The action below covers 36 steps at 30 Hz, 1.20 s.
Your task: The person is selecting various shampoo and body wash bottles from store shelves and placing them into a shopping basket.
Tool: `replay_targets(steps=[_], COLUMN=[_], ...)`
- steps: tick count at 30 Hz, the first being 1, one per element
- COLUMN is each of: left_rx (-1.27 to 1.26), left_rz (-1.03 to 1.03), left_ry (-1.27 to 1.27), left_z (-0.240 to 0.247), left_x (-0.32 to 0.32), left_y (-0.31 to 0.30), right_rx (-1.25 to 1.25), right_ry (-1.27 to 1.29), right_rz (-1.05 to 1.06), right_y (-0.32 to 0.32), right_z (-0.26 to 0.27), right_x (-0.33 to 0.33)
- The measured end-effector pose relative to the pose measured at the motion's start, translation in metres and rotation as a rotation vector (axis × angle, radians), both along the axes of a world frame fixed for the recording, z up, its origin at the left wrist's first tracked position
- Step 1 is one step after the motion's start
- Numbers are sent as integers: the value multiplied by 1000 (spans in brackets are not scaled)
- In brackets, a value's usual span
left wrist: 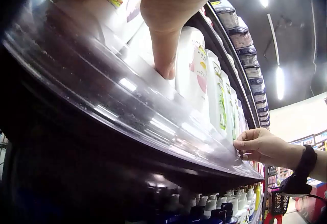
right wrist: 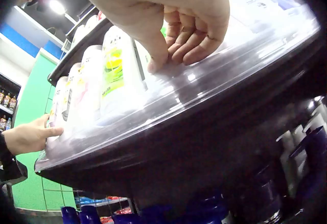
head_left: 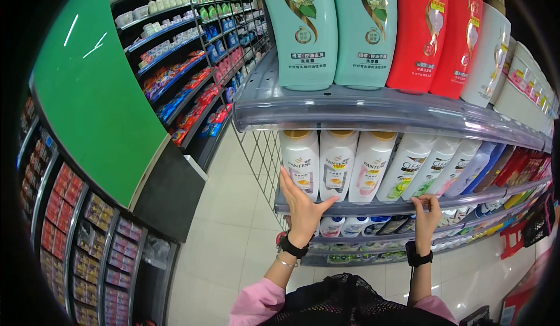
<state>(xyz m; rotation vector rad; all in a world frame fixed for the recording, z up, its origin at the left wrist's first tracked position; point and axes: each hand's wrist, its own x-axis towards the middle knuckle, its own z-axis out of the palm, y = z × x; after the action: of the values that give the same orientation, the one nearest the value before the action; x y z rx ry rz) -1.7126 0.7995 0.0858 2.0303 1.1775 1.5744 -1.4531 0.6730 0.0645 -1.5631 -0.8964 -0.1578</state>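
White Pantene bottles (head_left: 338,165) stand in a row at the left end of the middle shelf. My left hand (head_left: 304,204) lies against the leftmost of them, fingers straight along its side and thumb stretched across the shelf front. In the left wrist view the thumb (left wrist: 164,55) reaches down behind the clear shelf lip (left wrist: 153,109). Clear bottles (head_left: 409,165) follow to the right. My right hand (head_left: 427,210) is at the shelf front before them, its fingers loosely curled. In the right wrist view, the thumb (right wrist: 155,60) and fingertips come down at the lip beside a green-labelled bottle (right wrist: 115,65).
Overhead, a shelf (head_left: 350,107) carries large green bottles (head_left: 306,34) and red bottles (head_left: 417,34). More bottles (head_left: 356,227) fill the lower shelves. A wire mesh panel (head_left: 265,163) borders the left end. Stocked shelves (head_left: 175,63) and a green panel (head_left: 93,93) stand across the tiled aisle.
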Motion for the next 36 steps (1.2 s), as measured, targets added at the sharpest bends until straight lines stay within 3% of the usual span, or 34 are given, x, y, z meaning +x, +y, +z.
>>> replay_targets(steps=[11, 17, 20, 24, 31, 36], left_rx=[-5, 298, 473, 252, 244, 224], left_rz=[-12, 40, -57, -136, -86, -105], left_ry=[-6, 125, 330, 520, 655, 609], left_z=[-3, -27, -38, -49, -64, -63], left_x=[0, 3, 10, 14, 18, 17], left_y=[-2, -18, -20, -28, -22, -25], right_rx=[-30, 18, -71, -223, -306, -335], right_ry=[-60, -263, -326, -392, -469, -546], right_rz=[-1, -136, -162, -137, -136, -175], right_y=[-3, -13, -17, -20, -20, -20], right_z=[-1, -2, -7, -15, -20, -19], right_x=[-2, -16, -23, -33, -32, -32])
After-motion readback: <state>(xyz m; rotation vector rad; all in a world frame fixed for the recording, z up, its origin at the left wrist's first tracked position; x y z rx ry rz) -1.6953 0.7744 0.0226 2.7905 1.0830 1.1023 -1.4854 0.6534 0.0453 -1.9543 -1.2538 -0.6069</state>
